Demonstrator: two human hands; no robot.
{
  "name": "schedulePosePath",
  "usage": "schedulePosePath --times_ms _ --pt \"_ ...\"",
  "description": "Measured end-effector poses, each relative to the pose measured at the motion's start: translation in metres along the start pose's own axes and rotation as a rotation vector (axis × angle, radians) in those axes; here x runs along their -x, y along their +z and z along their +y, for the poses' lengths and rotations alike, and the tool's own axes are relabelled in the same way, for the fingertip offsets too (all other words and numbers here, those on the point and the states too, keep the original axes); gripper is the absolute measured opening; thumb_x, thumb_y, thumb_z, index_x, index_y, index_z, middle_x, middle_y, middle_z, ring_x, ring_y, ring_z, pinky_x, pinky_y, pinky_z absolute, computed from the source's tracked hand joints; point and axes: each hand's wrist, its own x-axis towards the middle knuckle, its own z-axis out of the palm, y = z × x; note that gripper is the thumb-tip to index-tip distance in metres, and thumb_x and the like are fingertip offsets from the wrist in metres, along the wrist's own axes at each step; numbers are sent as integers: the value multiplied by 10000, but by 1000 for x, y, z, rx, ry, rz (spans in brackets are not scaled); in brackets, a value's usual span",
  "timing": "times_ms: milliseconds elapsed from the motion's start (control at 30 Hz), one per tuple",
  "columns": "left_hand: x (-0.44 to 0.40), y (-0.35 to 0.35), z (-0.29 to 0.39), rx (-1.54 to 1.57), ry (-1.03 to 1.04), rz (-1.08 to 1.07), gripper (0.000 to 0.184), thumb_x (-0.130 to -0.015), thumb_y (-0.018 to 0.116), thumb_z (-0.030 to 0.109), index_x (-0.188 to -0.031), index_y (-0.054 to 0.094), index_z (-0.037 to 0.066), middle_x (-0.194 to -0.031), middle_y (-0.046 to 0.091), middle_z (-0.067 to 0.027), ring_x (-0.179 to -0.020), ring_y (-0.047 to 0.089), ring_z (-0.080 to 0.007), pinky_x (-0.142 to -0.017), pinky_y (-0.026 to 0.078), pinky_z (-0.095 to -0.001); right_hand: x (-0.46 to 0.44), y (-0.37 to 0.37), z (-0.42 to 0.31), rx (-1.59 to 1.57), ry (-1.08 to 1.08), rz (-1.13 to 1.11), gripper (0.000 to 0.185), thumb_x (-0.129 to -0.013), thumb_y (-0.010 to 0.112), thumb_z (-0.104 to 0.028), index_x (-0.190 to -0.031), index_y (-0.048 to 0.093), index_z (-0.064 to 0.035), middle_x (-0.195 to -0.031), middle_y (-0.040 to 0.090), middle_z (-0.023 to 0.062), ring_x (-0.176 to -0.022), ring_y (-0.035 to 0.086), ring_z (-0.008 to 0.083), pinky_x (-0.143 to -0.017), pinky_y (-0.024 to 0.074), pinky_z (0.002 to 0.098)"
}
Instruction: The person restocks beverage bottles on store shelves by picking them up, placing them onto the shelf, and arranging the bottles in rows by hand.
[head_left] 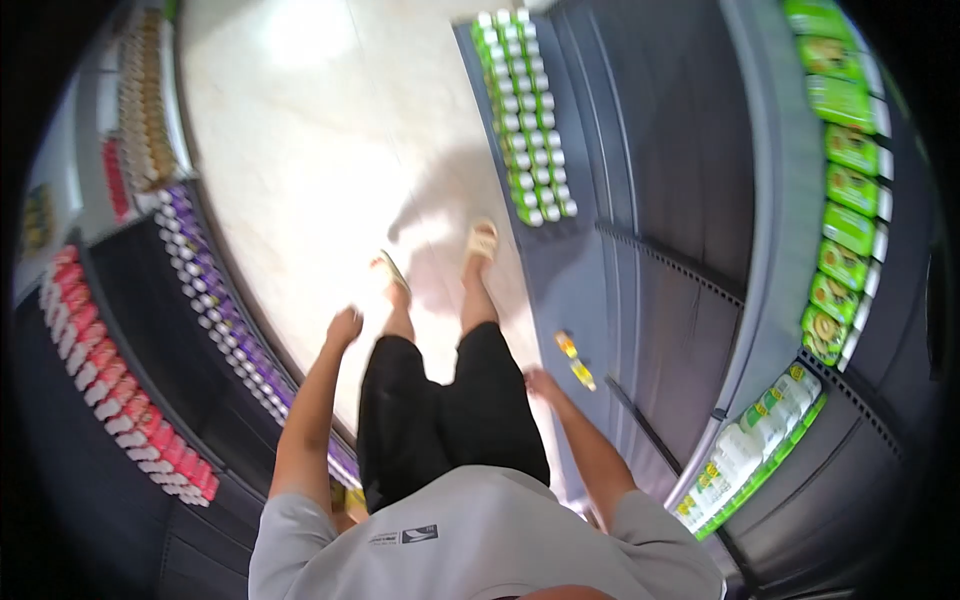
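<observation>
My left hand [346,326] hangs in the aisle beside my left leg, its fingers curled in, and no object shows in it. On the other side, my right hand [541,384] is beside my thigh, near the edge of the low grey shelf [560,280]. It is small and partly blurred, so its finger pose is unclear. On that shelf, a little beyond my right hand, is a small orange-and-yellow item [574,360], possibly a bottle lying down. Rows of green bottles with white caps [525,120] stand farther along the same shelf.
At left, purple bottles with white caps [215,300] line a low shelf, with pink packs [130,400] behind them. Green packs [845,190] and white-and-green bottles [745,450] fill a higher shelf at right. The pale floor [310,130] runs ahead between the shelves.
</observation>
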Motion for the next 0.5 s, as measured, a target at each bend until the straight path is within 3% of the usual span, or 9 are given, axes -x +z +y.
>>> schedulePosePath --times_ms 33,67,100,133,200,267,300,433,500 --pt "34 -28 -37 -83 -55 3 446 -955 452 384 -1005 627 -23 -1065 652 -314 -1030 621 -475 -908 489 -545 2 12 35 299 -212 -18 218 -973 490 -222 -949 625 -54 -740 619 73 -642 608 201 -556 494 373" --pt "62 -52 -82 -100 -36 -9 465 -959 440 403 -1016 625 -20 -1067 653 -309 -1037 620 -470 -915 488 -541 41 35 20 87 -130 4 280 -995 447 -273 -943 627 -65 -756 627 71 -654 601 203 -576 489 383" --pt "97 -86 -97 -139 -106 -12 463 -956 443 402 -1009 630 -19 -1055 658 -303 -1024 625 -471 -904 495 -544 24 52 50 -475 43 -12 303 -997 443 -299 -954 648 -81 -759 617 56 -659 573 173 -594 470 359" --pt "99 -100 -151 -113 -163 -152 454 -952 455 386 -964 661 -19 -1011 669 -294 -990 638 -468 -872 514 -535 64 75 23 -680 11 -18 301 -985 472 -313 -895 649 -87 -789 629 63 -675 572 152 -599 453 337" --pt "146 -159 -174 -280 -98 -158 406 -930 512 319 -827 708 -21 -908 702 -256 -899 686 -411 -811 548 -483 91 100 -1 -644 -38 -2 291 -973 492 -308 -878 652 -84 -773 630 65 -670 580 158 -599 461 342" --pt "176 -194 -184 27 -376 -29 341 -897 515 236 -764 692 -23 -713 690 -225 -610 696 -338 -624 567 -466 98 109 -15 -539 -98 15 281 -961 512 -303 -861 654 -81 -757 631 67 -665 587 164 -598 468 347" --pt "191 -200 -177 225 -442 239 320 -883 497 212 -766 667 -33 -672 678 -196 -496 656 -301 -496 540 -431 97 111 -26 -497 -134 25 277 -954 522 -300 -853 655 -80 -749 632 68 -663 591 166 -598 472 350" --pt "167 -202 -131 578 -578 186 276 -941 482 250 -924 642 27 -716 689 -148 -471 620 -280 -378 464 -384 88 100 -80 -324 -282 45 262 -930 563 -291 -820 660 -74 -717 634 72 -653 606 178 -597 487 360" --pt "150 -202 -75 746 -529 -18 239 -954 484 254 -916 599 48 -680 666 -121 -441 566 -237 -372 425 -353 82 89 -107 -214 -360 54 256 -917 583 -286 -803 663 -71 -701 635 75 -648 613 183 -597 495 365"
